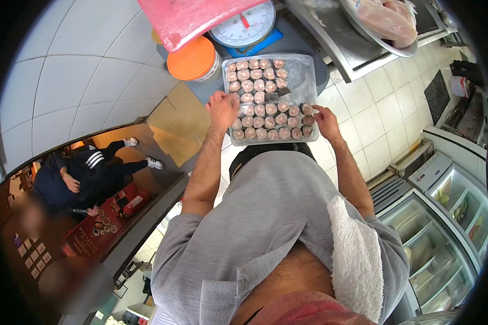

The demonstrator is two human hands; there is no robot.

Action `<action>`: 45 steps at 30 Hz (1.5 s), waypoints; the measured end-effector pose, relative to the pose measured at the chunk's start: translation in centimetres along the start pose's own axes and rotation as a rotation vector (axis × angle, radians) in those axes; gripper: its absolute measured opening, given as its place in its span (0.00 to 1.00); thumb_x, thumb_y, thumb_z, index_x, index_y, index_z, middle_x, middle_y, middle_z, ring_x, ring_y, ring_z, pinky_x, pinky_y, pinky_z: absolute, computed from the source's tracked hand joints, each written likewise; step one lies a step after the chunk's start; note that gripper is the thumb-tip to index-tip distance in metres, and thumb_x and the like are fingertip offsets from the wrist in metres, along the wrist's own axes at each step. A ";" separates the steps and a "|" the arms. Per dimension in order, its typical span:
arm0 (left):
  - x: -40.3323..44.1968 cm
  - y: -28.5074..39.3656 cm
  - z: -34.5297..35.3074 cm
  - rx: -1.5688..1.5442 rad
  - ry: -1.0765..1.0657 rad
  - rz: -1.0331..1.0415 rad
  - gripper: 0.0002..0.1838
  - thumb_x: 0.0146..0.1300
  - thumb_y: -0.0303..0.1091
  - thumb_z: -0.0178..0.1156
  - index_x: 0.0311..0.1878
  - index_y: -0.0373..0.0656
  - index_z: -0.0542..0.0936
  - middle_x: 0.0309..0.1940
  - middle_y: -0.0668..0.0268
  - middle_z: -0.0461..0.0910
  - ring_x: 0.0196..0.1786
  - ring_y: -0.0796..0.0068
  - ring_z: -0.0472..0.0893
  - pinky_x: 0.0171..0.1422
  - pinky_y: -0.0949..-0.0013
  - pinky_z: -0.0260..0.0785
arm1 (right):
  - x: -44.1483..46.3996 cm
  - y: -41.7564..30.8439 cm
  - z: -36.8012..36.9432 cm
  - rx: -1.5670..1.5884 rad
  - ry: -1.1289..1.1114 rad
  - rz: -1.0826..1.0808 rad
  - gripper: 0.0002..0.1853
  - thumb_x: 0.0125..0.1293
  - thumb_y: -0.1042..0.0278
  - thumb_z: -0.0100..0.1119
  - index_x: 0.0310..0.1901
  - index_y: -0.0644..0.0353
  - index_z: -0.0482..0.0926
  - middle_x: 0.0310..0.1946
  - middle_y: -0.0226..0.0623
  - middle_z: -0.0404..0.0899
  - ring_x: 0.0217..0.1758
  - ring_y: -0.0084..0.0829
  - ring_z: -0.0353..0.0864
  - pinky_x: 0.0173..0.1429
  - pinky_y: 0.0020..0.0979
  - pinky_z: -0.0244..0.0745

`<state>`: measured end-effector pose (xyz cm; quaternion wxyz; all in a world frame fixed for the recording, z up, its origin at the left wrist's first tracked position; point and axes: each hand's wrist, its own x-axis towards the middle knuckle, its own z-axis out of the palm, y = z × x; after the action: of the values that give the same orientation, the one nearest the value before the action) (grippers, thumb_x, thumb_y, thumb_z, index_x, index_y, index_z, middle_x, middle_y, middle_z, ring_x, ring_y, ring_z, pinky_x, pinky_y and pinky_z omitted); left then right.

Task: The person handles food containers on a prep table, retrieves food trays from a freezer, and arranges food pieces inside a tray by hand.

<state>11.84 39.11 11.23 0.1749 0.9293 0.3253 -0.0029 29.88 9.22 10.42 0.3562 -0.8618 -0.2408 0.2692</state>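
A clear plastic tray [301,67] holds several rows of small round pieces with pale pink tops and dark wrapped sides [259,109]. Two dark pieces lie on their sides [277,95] near the middle. My left hand [223,110] is at the tray's left edge, fingers bent over the rim; what they grip, if anything, is hidden. At the right edge my right hand [326,122] has its thumb and fingers close together by the rim, beside the end piece of a row. Whether it pinches the rim or a piece is too small to tell.
Behind the tray stand an orange-lidded tub [191,58], a dial scale [243,24] and a pink board [192,16]. A metal bowl of raw meat [387,24] is at the upper right. Glass-topped freezers [431,249] stand lower right. Another person sits at the left.
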 end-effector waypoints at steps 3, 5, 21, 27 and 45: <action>0.7 0.1 -0.1 0.011 0.019 0.013 0.17 0.57 0.43 0.61 0.50 0.52 0.80 0.49 0.63 0.69 0.54 0.62 0.67 0.57 0.52 0.56 | -0.1 -0.1 -0.1 -0.004 -0.001 0.008 0.16 0.61 0.73 0.54 0.52 0.56 0.78 0.34 0.45 0.76 0.36 0.39 0.77 0.44 0.36 0.73; 1.2 0.4 -0.4 0.006 0.035 0.022 0.17 0.57 0.43 0.61 0.51 0.53 0.80 0.49 0.63 0.69 0.54 0.61 0.67 0.58 0.52 0.56 | -0.1 -0.1 -0.2 -0.002 -0.003 0.013 0.16 0.61 0.73 0.54 0.52 0.56 0.78 0.34 0.46 0.77 0.36 0.40 0.77 0.44 0.37 0.73; 5.0 1.7 -1.2 0.083 -0.042 -0.006 0.19 0.58 0.42 0.60 0.53 0.49 0.77 0.49 0.63 0.69 0.57 0.61 0.66 0.57 0.49 0.57 | -0.3 0.7 -0.6 0.025 0.030 0.027 0.16 0.61 0.74 0.53 0.51 0.57 0.78 0.34 0.45 0.76 0.36 0.40 0.77 0.44 0.37 0.73; 7.3 2.1 -1.1 -0.005 -0.077 -0.062 0.22 0.62 0.42 0.54 0.60 0.50 0.72 0.50 0.55 0.76 0.54 0.52 0.74 0.57 0.51 0.66 | -0.3 0.5 -0.9 0.017 0.025 0.025 0.16 0.62 0.74 0.52 0.51 0.58 0.78 0.35 0.45 0.77 0.37 0.40 0.78 0.45 0.37 0.72; 8.8 1.8 -0.1 -0.033 -0.150 0.076 0.18 0.64 0.35 0.49 0.57 0.55 0.76 0.55 0.57 0.75 0.56 0.57 0.75 0.58 0.50 0.66 | -0.1 1.4 -0.8 0.022 0.054 0.013 0.16 0.61 0.75 0.53 0.51 0.57 0.78 0.33 0.46 0.76 0.36 0.41 0.77 0.43 0.37 0.72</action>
<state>19.89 43.14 10.85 0.2142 0.9351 0.2758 -0.0603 30.60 7.87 9.89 0.3702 -0.8663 -0.2227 0.2506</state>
